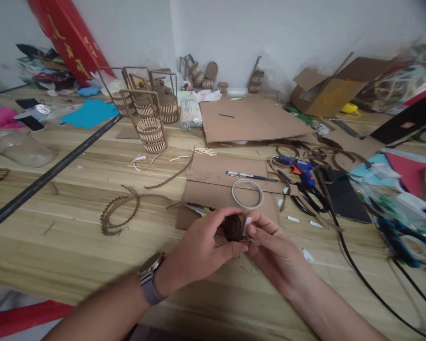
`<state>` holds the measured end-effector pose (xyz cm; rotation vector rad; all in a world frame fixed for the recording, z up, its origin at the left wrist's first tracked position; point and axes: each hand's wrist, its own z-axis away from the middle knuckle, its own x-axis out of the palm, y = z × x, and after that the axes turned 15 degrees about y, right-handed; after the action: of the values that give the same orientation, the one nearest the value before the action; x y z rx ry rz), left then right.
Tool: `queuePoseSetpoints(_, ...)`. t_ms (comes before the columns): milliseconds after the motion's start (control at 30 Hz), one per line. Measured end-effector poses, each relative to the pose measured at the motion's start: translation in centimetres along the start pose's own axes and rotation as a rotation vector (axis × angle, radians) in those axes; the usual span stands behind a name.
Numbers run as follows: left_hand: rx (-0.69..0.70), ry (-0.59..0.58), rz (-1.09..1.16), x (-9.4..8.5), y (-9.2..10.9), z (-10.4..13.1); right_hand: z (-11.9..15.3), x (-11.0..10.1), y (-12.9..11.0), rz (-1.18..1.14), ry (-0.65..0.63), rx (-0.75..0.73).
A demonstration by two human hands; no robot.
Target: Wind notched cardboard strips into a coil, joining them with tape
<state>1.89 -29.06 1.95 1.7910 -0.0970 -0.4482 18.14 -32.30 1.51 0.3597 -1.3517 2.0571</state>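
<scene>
Both hands meet over the front of the table around a small dark brown round piece (233, 228), which looks like a coiled or woven ring. My left hand (202, 246) is curled round its left side, fingers above and thumb below. On its right side, my right hand (271, 239) pinches the piece together with a short strip of white tape (247, 226). Part of the piece is hidden by the fingers. Just beyond lies a roll of tape (247, 194) on cardboard (199, 192). A notched brown strip (120, 215) lies coiled to the left.
Small slatted baskets with tall handles (152, 135) stand at the back left. A pen (252, 176), scissors (310, 199), a blue glue gun (305, 173) and a phone (346, 196) lie to the right. A black cable (355, 265) runs along the right side.
</scene>
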Motion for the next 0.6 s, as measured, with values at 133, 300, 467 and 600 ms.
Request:
queuePoseSetpoints(133,-0.022,-0.007,0.002,-0.02,0.03,0.02,0.05,0.06,0.06,-0.015,0.005,0.004)
queuePoseSetpoints(300,-0.05,-0.005,-0.005,0.03,-0.06,0.01,-0.03,-0.18,0.34,-0.01,0.015,0.005)
queuePoseSetpoints(467,-0.041,0.01,-0.026,0.15,0.1,0.03,-0.22,-0.34,0.66,0.025,0.014,-0.038)
queuePoseSetpoints(600,0.005,0.034,-0.066,0.05,0.17,0.35,-0.32,-0.28,0.58,0.114,0.009,-0.155)
